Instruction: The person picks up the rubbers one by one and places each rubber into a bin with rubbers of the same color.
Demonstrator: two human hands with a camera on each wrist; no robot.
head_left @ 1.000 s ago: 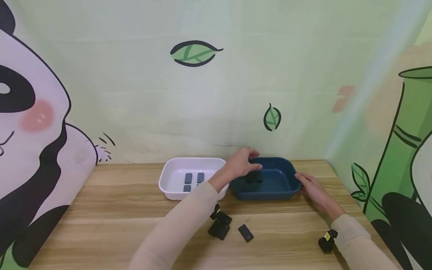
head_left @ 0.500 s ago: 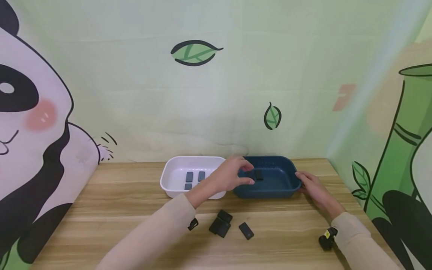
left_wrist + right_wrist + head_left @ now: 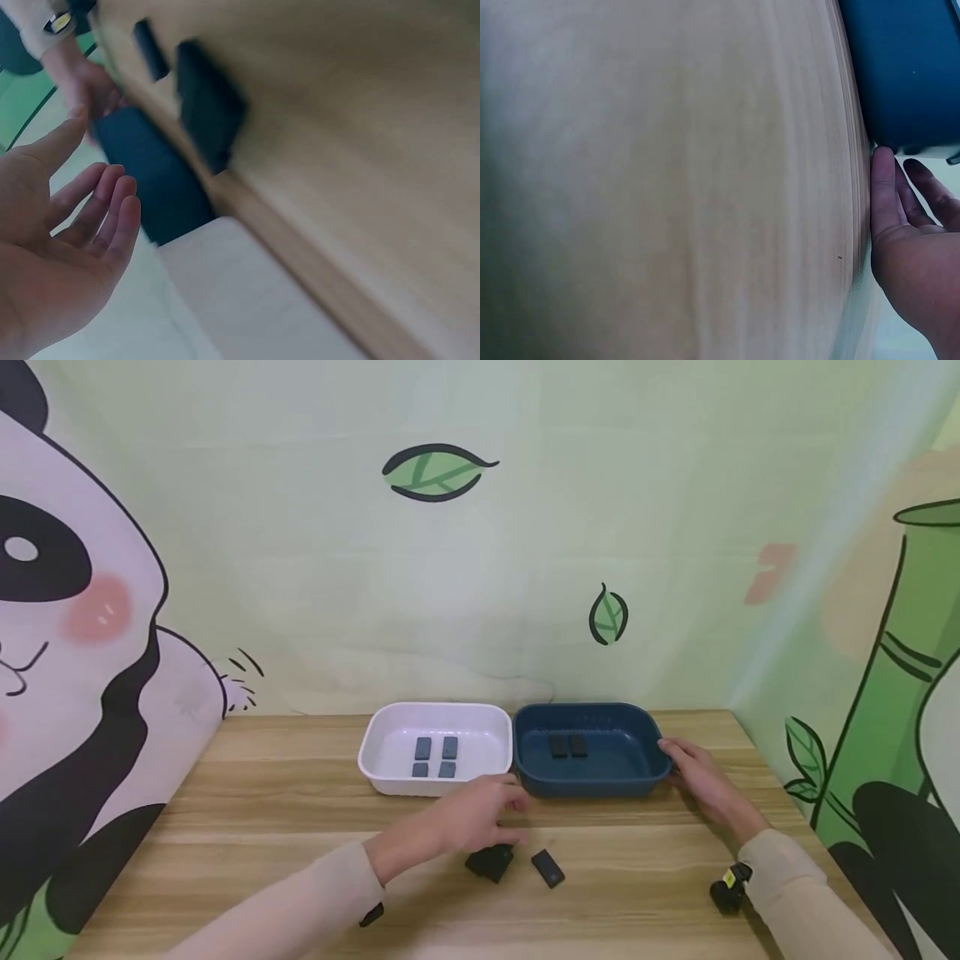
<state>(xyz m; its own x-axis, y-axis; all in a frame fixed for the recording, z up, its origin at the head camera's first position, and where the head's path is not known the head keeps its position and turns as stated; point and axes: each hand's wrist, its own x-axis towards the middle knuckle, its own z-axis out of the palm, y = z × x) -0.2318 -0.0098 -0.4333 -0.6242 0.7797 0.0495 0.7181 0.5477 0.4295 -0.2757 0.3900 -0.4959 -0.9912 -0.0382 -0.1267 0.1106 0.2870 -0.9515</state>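
Observation:
My left hand (image 3: 480,814) hovers over a small pile of flat black rectangular blocks (image 3: 491,864), its fingers loosely bent and nothing between them. Part of the pile is hidden under the hand. To its right lies a single black block (image 3: 547,868), set at a slant on the table. In the left wrist view the pile (image 3: 210,105) appears beyond the spread thumb and fingers. My right hand (image 3: 697,777) holds the right end of a dark blue plastic tray (image 3: 592,785), thumb at the rim and fingers against the outer wall. Two black blocks (image 3: 567,746) lie inside that tray.
A white plastic tray (image 3: 442,787) stands against the blue one's left side, with several dark blocks (image 3: 435,757) in two rows. Both trays sit at the back of the wooden table (image 3: 285,793), close to a printed cloth backdrop (image 3: 315,568).
My left hand has withdrawn from over the blue tray, down and left to the pile, uncovering two blocks in the tray. The right hand stays at the tray's end.

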